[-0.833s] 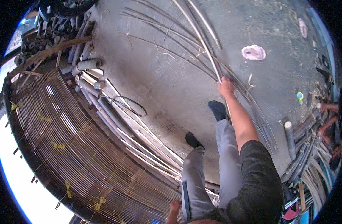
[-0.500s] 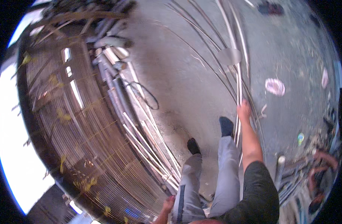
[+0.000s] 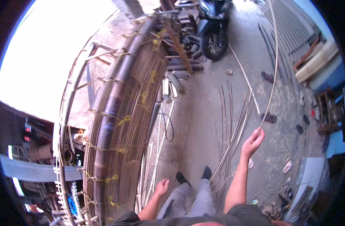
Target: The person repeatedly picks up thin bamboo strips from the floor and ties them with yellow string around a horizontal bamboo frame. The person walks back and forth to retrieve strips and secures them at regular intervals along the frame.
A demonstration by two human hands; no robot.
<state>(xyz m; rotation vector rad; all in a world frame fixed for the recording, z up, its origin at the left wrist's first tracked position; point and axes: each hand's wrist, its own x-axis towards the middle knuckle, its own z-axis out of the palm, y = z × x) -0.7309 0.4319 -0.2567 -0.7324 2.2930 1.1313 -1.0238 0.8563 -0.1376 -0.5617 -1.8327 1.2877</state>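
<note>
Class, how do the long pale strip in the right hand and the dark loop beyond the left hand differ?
The strip is pale; the loop is dark. The strip runs long in a gentle bow; the loop curls round. The right hand holds the strip; no hand touches the loop. Both are slender and curved.

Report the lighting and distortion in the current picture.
Head view: the upper left is blown out to white; head view: the dark pole bows, probably from the fisheye lens, and the corners fall to black; head view: the floor right of the motorcycle washes pale, while the right hand and its thin strip are easy to make out.
</note>
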